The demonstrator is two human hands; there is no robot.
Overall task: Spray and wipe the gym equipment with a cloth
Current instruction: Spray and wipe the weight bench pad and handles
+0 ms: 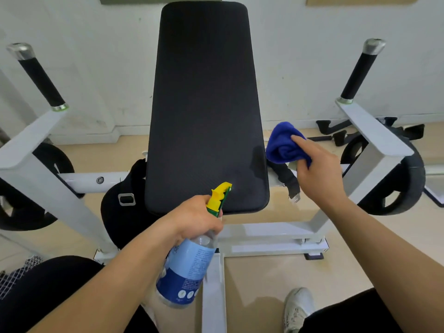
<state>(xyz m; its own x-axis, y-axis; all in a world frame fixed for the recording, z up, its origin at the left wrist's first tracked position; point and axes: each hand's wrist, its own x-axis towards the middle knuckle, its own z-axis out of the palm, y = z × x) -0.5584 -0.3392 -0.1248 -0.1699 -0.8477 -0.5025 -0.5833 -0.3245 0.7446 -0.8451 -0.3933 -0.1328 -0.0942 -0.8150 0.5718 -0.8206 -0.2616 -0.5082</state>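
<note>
A long black padded bench pad (204,104) on a white steel frame (269,234) fills the middle of the view. My left hand (194,217) grips a clear spray bottle (187,267) with a blue label and a yellow-green trigger head, its nozzle pointing at the pad's near end. My right hand (319,171) holds a bunched blue cloth (283,145) just off the pad's right edge, not touching the pad.
Two black-gripped handles (40,78) (360,70) rise on white arms at either side. Black weight plates (394,179) (52,162) hang low on both sides. A black strap with a buckle (126,199) hangs left of the pad. My shoe (298,306) rests on the beige floor.
</note>
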